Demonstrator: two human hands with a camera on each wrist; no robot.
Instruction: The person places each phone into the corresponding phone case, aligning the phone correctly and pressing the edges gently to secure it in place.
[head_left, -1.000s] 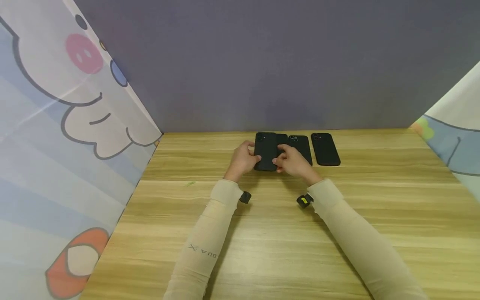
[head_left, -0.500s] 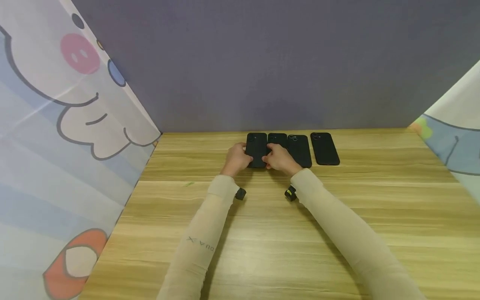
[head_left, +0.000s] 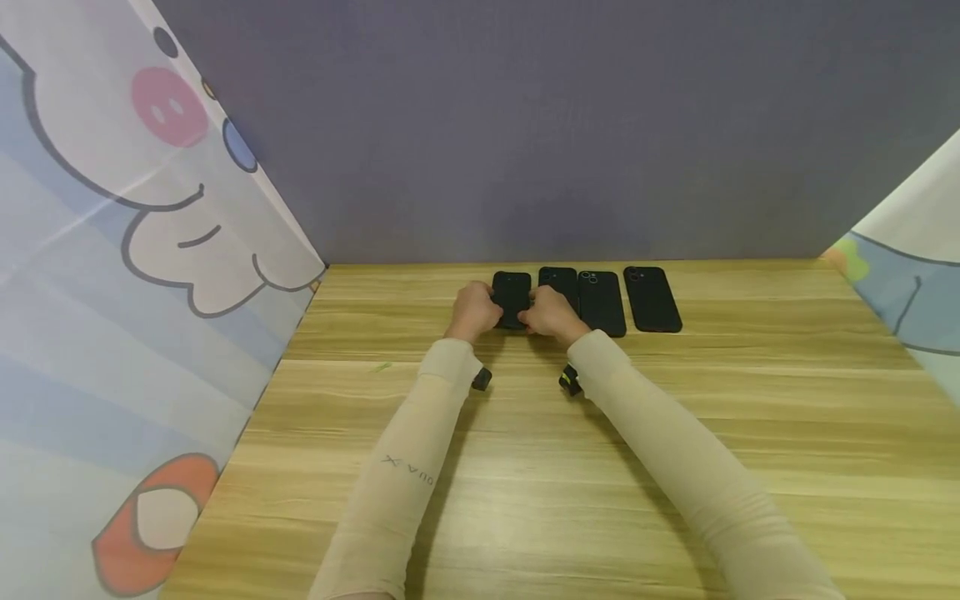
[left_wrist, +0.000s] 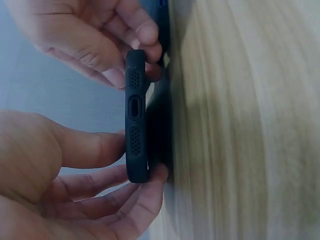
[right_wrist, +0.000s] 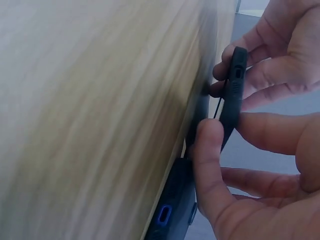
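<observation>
A black phone case [head_left: 512, 300] is between my two hands, near the back of the wooden table. My left hand [head_left: 474, 312] pinches its left edge, thumb above and fingers underneath. On the opposite edge, my right hand [head_left: 552, 315] pinches it the same way. In the left wrist view the end of the case [left_wrist: 135, 115] faces the camera, showing a port opening and speaker holes, with a dark gap between it and the tabletop. Another black phone case [head_left: 558, 279] lies just right of it, partly covered by my right hand.
Two more black phone cases lie in the row to the right, one [head_left: 602, 304] beside the partly covered case and one [head_left: 652, 300] a little apart. A grey panel [head_left: 570, 133] rises behind the table's back edge [head_left: 405, 265]. Cartoon-printed cloth [head_left: 97, 275] hangs at the left.
Both hands have moved left with the phone case, uncovering more of the neighbouring case. The held case now looks shorter in the head view. The other cases have stayed put.
</observation>
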